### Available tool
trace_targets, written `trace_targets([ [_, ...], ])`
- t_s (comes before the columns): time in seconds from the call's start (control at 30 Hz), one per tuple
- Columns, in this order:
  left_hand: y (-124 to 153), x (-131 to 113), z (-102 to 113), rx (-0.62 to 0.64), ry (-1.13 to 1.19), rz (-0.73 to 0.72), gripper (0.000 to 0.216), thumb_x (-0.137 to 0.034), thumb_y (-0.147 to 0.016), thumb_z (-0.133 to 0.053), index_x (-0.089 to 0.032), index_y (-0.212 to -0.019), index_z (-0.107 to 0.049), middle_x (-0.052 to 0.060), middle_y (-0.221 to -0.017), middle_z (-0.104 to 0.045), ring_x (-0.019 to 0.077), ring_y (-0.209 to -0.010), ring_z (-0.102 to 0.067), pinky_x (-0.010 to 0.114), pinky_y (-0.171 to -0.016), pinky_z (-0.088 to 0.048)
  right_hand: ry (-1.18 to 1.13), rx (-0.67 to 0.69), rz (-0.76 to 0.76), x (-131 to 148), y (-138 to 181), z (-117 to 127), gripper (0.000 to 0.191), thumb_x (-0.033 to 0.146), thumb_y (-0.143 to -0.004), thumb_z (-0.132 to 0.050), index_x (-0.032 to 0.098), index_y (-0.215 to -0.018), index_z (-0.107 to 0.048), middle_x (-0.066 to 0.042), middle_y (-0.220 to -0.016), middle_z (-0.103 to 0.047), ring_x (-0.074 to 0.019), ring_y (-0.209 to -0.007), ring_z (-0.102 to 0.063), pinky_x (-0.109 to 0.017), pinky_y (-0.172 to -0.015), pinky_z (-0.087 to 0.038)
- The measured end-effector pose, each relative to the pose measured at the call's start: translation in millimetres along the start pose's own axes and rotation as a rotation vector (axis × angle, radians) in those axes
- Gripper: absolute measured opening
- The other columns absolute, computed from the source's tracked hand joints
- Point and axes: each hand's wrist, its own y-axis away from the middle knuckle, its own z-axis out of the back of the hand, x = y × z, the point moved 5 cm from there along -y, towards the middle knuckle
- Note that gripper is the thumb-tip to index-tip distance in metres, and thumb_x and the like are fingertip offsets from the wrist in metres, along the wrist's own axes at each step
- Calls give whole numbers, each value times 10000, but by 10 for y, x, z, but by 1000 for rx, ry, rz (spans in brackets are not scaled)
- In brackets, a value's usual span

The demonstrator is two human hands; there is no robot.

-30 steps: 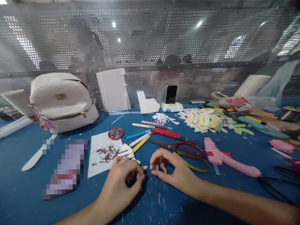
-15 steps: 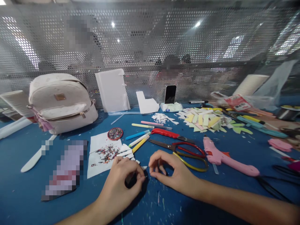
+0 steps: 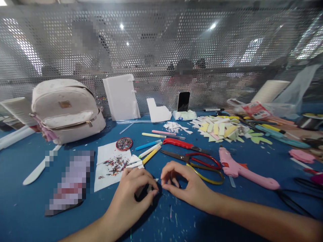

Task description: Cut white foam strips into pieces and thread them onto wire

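Note:
Close together over the blue table, both hands have their fingertips pinched. My left hand is curled closed, thumb against forefinger, and whatever lies in the pinch is too small to make out. Facing it, my right hand is closed too, thumb and forefinger meeting in a ring, with any held thing hidden. A small white scrap shows between the hands. Behind my left hand lie white cut pieces and a paper sheet with dark and red glitter. Scissors with red and yellow handles lie just beyond my right hand.
A pink glue gun lies at right with its cord. Further back are a red-handled cutter, markers, a heap of pastel foam pieces and a propped phone. A white backpack stands at left, before a perforated metal screen.
My left hand's fingertips have shifted slightly right, nearer to the right hand. My right hand has hardly moved. Objects on the table stay in place.

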Motion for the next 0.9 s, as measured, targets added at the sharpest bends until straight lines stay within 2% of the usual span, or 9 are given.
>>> trace_targets([
  [0.13, -1, 16, -5, 6, 9, 6, 161, -117, -880, -599, -234, -780, -649, -43, -850, -716, 183, -852, -631, 380, -873, -325, -17, -3, -22, -14, 5, 0, 98, 185, -885, -646, 206, -965, -593, -2, -843, -657, -108, -660, -555, -206, -559, -413],
  [0.2, -2, 25, 5, -2, 1, 26, 155, -133, -882, -588, -231, -777, -648, -28, -817, -716, 189, -810, -617, 386, -857, -331, -45, 32, -68, -41, -9, 3, 161, 208, -872, -682, 208, -1000, -585, 3, -859, -668, -105, -662, -558, -202, -564, -410],
  [0.33, 2, 37, 19, -13, -12, 53, 160, -163, -885, -570, -232, -766, -652, -16, -758, -694, 187, -733, -575, 388, -827, -338, -58, 299, -149, -65, -59, -26, 292, 298, -793, -811, 197, -999, -630, 13, -839, -696, -112, -675, -602, -203, -584, -422],
  [0.4, 3, 41, 18, -16, -11, 50, 158, -165, -879, -575, -233, -759, -652, -20, -746, -687, 182, -715, -564, 385, -822, -337, 17, 430, -96, -29, -81, -23, 239, 369, -797, -808, 188, -908, -698, 2, -828, -687, -123, -690, -606, -218, -629, -455],
  [0.5, 2, 49, 15, -25, -3, 42, 158, -156, -873, -577, -232, -754, -646, -26, -747, -690, 179, -717, -565, 376, -815, -338, 116, 523, -16, 19, -99, 2, 240, 427, -846, -753, 195, -784, -748, -7, -813, -652, -131, -705, -599, -219, -651, -472],
  [0.77, 6, 46, 12, -25, 5, 37, 154, -146, -872, -578, -225, -754, -639, -31, -750, -683, 174, -722, -562, 371, -822, -327, 223, 586, 12, 71, -68, -23, 198, 333, -936, -671, 190, -808, -720, -16, -850, -620, -161, -827, -622, -240, -736, -462],
  [0.9, 9, 48, 14, -15, -13, 50, 152, -148, -871, -574, -223, -765, -652, -28, -735, -665, 178, -716, -553, 370, -810, -333, 112, 457, -65, 84, -85, 8, 70, 219, -930, -672, 189, -867, -674, -10, -876, -638, -150, -792, -602, -231, -713, -446],
])
